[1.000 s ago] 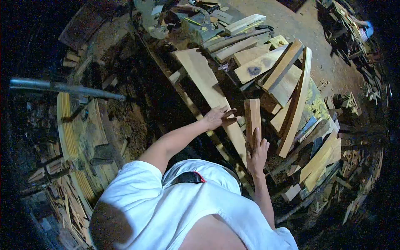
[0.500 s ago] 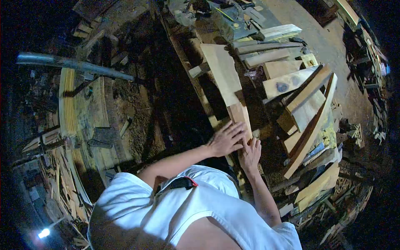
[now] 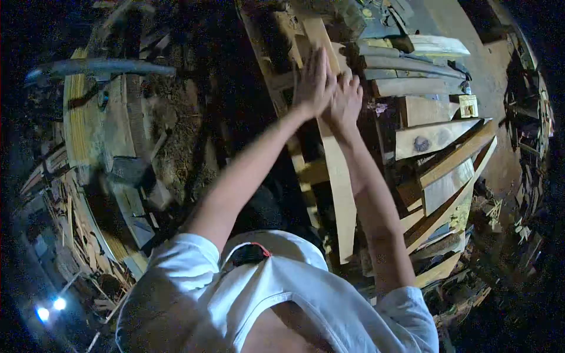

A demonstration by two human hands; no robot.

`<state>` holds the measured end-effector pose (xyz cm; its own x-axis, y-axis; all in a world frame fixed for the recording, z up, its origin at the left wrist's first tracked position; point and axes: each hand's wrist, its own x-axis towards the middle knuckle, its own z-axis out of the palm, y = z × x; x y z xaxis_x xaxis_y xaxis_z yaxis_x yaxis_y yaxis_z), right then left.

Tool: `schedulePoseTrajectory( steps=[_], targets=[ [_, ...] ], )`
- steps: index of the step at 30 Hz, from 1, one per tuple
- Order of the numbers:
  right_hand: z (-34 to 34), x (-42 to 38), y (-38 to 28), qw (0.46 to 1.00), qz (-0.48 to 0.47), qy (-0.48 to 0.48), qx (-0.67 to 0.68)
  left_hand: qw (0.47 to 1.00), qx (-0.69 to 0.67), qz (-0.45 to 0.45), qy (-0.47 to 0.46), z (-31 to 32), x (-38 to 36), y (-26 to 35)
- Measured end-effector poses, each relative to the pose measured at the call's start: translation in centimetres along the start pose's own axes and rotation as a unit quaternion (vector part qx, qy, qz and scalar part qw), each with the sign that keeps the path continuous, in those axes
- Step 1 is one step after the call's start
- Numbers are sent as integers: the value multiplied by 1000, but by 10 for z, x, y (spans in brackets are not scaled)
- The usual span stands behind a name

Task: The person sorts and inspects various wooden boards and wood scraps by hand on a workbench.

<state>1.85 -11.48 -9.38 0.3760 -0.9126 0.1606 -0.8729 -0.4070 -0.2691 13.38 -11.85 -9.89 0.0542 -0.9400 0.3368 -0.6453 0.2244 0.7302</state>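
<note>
Hands (image 3: 315,88) (image 3: 346,105) farther forward, board (image 3: 340,194) lengthwise away

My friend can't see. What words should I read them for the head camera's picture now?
A person's left hand and right hand are close together over a long pale board. Cut wood pieces lie to the right, and a bluish bar is at upper left.
</note>
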Motion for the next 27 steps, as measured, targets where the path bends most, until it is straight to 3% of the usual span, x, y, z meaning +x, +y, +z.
schedulePoseTrajectory(
  steps=[1, 2, 3, 4, 6, 7, 8, 9, 10, 11, 12, 13, 14, 15, 16, 17, 18, 20, 24, 26, 27],
  targets=[
    [-11, 14, -4, 998, -13, 7, 60, 999, -43, -5, 24, 15, 17, -27],
    [3, 21, 1, 998, -40, 49, 25, 995, -88, -9, 46, 29, 26, -44],
    [-3, 30, -4, 1000, -10, 0, 22, 998, 54, -26, 7, 19, 34, -43],
    [-13, 35, -9, 999, 17, -47, 19, 998, 54, -18, 4, 15, 28, -31],
    [-7, 16, -6, 999, 12, -21, -24, 989, 114, -93, -9, 7, 21, -9],
    [-15, -9, -9, 997, -14, 38, -73, 993, -73, -89, -33, 28, 0, -31],
    [-12, -27, -6, 997, 9, -30, -67, 981, -144, -119, -42, 29, -23, -13],
    [-10, -56, -2, 999, 13, -23, -32, 981, -168, -98, -21, 34, -52, 3],
    [-35, -94, -5, 999, -19, 6, -31, 991, -64, -109, -47, 11, -76, 53],
    [-58, -125, -11, 997, 18, -63, 28, 994, 57, -82, -43, 13, -109, 68],
    [-71, -158, -13, 996, 28, -84, 26, 993, -3, -112, -46, 18, -143, 88],
    [-59, -196, -7, 999, 7, -48, -7, 995, 11, -98, -32, 19, -174, 109],
    [-68, -233, -7, 999, 4, -53, -1, 986, 6, -146, -75, 13, -203, 137],
    [-77, -266, -9, 998, 18, -52, -3, 986, 29, -135, -93, 21, -237, 147],
    [-106, -281, -17, 992, 53, -115, 29, 982, -33, -152, -103, 22, -262, 161],
    [-102, -307, -13, 994, 50, -93, 6, 984, -30, -121, -131, 9, -266, 184],
    [-109, -310, -14, 994, 54, -93, 5, 975, -72, -148, -151, 9, -270, 194],
    [-120, -311, -16, 970, 122, -210, 2, 967, -105, -137, -188, 16, -273, 192],
    [-89, -269, 1, 994, 75, -72, -37, 967, -132, -157, -150, 33, -235, 163],
    [-76, -225, 4, 992, 74, -105, -21, 983, -38, -164, -71, 33, -191, 145],
    [-73, -199, 4, 996, 48, -81, 5, 982, -58, -169, -57, 29, -169, 132]
  ],
)
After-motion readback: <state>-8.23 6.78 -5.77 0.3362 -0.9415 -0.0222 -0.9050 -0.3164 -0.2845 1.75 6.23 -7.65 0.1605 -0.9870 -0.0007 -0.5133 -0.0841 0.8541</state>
